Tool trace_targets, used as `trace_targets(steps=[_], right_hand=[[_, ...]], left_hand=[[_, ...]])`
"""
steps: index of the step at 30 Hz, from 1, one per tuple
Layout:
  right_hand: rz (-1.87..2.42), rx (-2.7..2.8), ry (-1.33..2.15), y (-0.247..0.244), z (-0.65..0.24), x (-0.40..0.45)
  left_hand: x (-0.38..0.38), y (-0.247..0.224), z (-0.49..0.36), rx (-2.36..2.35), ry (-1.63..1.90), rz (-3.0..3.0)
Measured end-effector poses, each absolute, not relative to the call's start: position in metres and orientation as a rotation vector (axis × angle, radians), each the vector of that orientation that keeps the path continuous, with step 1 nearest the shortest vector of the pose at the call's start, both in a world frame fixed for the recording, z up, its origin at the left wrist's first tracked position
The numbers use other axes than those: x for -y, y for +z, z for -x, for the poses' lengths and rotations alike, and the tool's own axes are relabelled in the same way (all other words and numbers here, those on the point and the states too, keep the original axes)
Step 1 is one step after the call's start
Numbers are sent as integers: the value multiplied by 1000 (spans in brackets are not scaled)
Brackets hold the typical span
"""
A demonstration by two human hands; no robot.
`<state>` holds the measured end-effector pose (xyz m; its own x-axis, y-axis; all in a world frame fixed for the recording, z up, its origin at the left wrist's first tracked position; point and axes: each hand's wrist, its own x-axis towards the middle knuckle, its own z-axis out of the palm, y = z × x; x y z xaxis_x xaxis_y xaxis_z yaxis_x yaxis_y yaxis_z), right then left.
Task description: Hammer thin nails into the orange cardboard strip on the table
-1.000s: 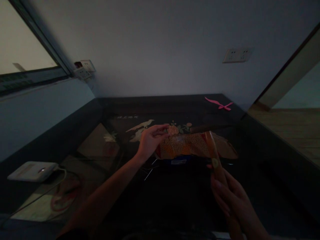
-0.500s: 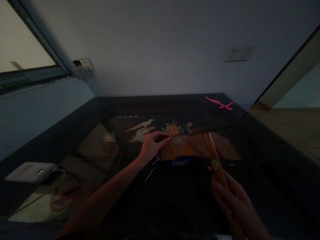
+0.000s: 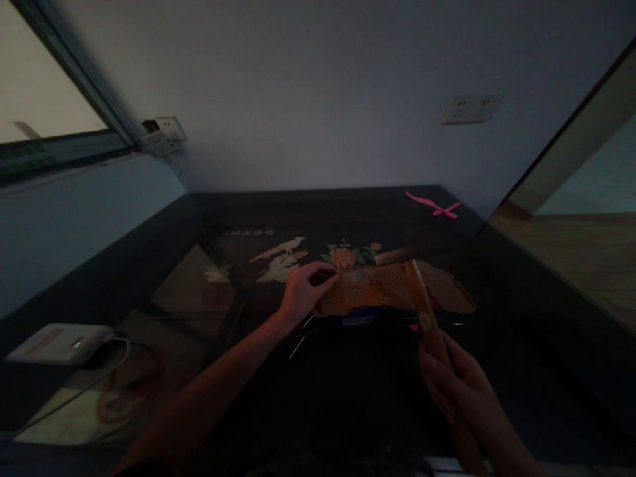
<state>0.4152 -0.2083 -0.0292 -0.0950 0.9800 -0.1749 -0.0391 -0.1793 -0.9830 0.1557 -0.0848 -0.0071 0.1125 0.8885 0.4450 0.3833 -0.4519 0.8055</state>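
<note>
An orange-brown, dark-speckled packet or sheet [image 3: 368, 285] lies on the dark glossy table, with a blue label [image 3: 358, 318] at its near edge. At its left end, my left hand [image 3: 311, 286] pinches with thumb and index finger; what lies between the tips is too small to make out. My right hand [image 3: 460, 381] is wrapped round a long wooden stick [image 3: 428, 318], whose far end rests over the right part of the speckled packet. Just behind the packet lies a dark tool with a brown handle [image 3: 395, 256].
Thin metal needles [image 3: 298, 347] lie left of the packet. A pink ribbon [image 3: 432, 204] is at the back right. At the left are a white device [image 3: 62, 344] with a cable and a pale printed sheet [image 3: 62, 414]. A wall bounds the table's back.
The view has shifted slightly. Both hands keep nearly the same places and holds, and the stick still lies across the packet's right part.
</note>
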Motion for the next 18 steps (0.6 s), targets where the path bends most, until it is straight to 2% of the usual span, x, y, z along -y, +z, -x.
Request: trace_targets(steps=[12,18], right_hand=[[1531,1585,1228,66,-424,197],[1543,1888,1079,82,-411,186]], left_hand=[[83,-13,-154,-1217,1287,-1836],[82,-11,-154,-1279,1233,-1799]])
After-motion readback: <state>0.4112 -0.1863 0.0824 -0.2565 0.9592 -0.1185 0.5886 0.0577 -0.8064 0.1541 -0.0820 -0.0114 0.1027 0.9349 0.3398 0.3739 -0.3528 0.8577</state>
